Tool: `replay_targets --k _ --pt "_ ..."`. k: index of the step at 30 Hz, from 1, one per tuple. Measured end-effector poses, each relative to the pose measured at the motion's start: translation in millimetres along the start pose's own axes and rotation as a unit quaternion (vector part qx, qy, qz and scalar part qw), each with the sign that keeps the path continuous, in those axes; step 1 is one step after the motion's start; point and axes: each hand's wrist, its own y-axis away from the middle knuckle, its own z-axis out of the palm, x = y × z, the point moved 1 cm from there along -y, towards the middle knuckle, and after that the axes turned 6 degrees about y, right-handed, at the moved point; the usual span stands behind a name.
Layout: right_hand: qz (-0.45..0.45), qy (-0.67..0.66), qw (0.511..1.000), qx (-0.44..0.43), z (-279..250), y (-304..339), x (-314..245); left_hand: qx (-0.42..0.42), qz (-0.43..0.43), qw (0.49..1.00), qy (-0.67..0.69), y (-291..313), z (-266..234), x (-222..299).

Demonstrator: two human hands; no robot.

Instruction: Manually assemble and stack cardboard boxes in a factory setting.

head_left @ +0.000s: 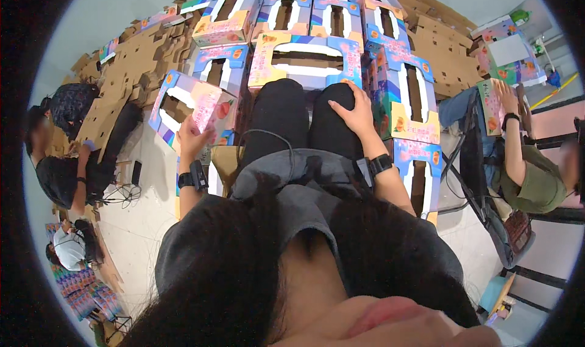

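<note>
At the left, a blue, white and pink cardboard fruit box [210,100] with a cut-out opening is tilted beside my left leg. My left hand [194,137] grips its near edge, thumb on the pink printed face. My right hand [355,110] lies on my right knee, fingers stretched and holding nothing. Straight ahead of my knees stands another such box [304,79], with a wide opening in its top. Both my wrists carry dark bands with small devices.
More printed boxes [283,18] are stacked ahead, and a column of boxes [411,91] stands along my right. Flat brown cardboard [137,57] is piled at left, more [448,57] at right. People sit on both sides; the right one holds a box piece [492,106] near a black chair [481,188].
</note>
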Motion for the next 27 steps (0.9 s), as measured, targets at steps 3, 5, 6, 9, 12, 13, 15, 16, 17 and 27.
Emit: replay_targets --k 3,5,6,9,12,13,15,16,17,27 --pt "-0.008 -0.001 1.000 0.004 3.4 -2.0 1.8 0.004 0.005 0.984 0.176 1.2 -5.3 3.5" --pt "0.000 -0.006 1.000 0.001 2.3 -1.8 0.0 0.063 0.071 0.981 0.171 0.9 -10.5 13.8" --pt "0.007 -0.010 1.000 -0.002 1.5 -1.5 -1.2 0.062 0.071 0.981 0.172 0.9 -11.7 21.2" --pt "0.002 -0.005 1.000 0.011 2.3 0.2 -0.6 0.100 0.085 0.976 0.172 3.8 -20.8 50.7" --pt "-0.001 0.015 1.000 0.024 0.4 3.4 -5.6 0.138 0.130 0.982 0.026 16.4 -31.2 100.2" --pt "-0.001 0.016 1.000 0.025 0.3 5.4 -6.6 0.137 0.132 0.981 0.026 20.5 -34.8 115.0" --pt "-0.022 0.027 0.998 0.057 0.8 8.3 -8.6 0.144 0.180 0.971 -0.055 27.6 -39.1 141.8" --pt "-0.021 0.027 0.998 0.058 0.5 9.6 -9.6 0.144 0.181 0.971 -0.054 28.9 -39.4 153.0" --pt "-0.082 0.031 0.994 0.072 -1.8 10.7 -14.2 0.134 0.212 0.965 -0.073 30.7 -38.9 164.0" --pt "0.021 -0.564 0.806 -0.182 -22.0 16.1 -81.7 0.109 0.389 0.913 -0.056 33.8 19.5 242.8"
